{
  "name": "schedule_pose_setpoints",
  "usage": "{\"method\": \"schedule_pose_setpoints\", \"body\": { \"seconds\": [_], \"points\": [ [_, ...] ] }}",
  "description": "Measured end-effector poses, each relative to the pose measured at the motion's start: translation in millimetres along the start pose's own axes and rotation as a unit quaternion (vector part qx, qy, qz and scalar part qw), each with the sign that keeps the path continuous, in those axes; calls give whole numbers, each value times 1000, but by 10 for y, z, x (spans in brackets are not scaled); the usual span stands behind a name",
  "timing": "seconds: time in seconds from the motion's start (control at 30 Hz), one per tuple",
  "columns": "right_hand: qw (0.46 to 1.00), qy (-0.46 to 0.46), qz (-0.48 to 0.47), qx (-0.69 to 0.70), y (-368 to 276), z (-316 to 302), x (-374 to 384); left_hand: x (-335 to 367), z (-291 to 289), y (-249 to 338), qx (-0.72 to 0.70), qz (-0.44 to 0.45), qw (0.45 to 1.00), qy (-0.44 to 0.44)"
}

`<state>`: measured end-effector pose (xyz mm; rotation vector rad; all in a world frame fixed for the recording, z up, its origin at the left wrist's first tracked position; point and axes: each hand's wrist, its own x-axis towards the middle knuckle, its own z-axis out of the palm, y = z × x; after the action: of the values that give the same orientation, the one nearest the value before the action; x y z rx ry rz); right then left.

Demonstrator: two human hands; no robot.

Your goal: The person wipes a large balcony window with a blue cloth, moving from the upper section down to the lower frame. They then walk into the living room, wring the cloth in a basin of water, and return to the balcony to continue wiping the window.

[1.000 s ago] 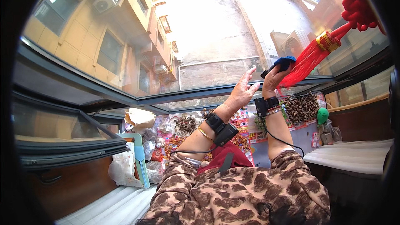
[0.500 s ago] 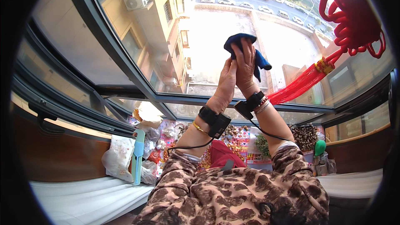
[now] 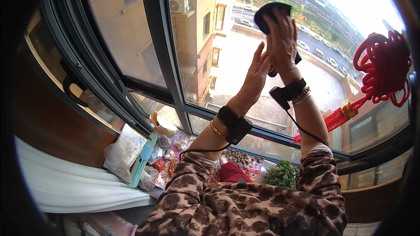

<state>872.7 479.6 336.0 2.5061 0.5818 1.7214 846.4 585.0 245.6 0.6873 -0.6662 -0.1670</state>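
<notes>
My right hand [image 3: 282,46] is raised high, its fingers lying over a dark blue cloth [image 3: 265,16] and holding it against the window pane [image 3: 245,61]. Part of the cloth sticks out past the fingers at the top, and a dark end shows beside the palm. My left hand [image 3: 253,81] is just left of and below the right one. Its thumb stands apart and its fingertips reach the edge of the right hand; it holds nothing that I can see. Both wrists wear black straps with small boxes and cables.
A red knotted hanging with a tassel [image 3: 379,67] dangles at the right. Dark window frames [image 3: 164,39] run along the left and below. On the sill lie plastic bags [image 3: 151,177], a turquoise plastic tool [image 3: 143,161], scattered brown pieces [image 3: 243,158] and a green plant [image 3: 281,174]. A white curtain [image 3: 83,179] hangs lower left.
Both hands have moved up and to the right across the pane, the right one with the cloth. The left hand has separated slightly from the right. My view has turned, too.
</notes>
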Motion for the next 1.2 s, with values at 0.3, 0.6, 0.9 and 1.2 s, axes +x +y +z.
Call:
{"method": "schedule_pose_setpoints", "body": {
  "seconds": [0.3, 0.6, 0.9, 1.2],
  "points": [
    [936, -234, -259, -54, -420, 390, -1178, -922, -829, -195, 215, -184, 948, 144],
    [982, -141, -122, -24, -118, 211, -562, -1193, -867, 857, 362, 84, 903, 216],
    [945, -206, -251, 25, -556, 651, -842, -1407, -479, 2223, 604, 371, 646, 284],
    [917, -178, -34, 355, -699, 249, -652, -1746, -913, 3205, 669, 414, 413, 458]
  ]
}}
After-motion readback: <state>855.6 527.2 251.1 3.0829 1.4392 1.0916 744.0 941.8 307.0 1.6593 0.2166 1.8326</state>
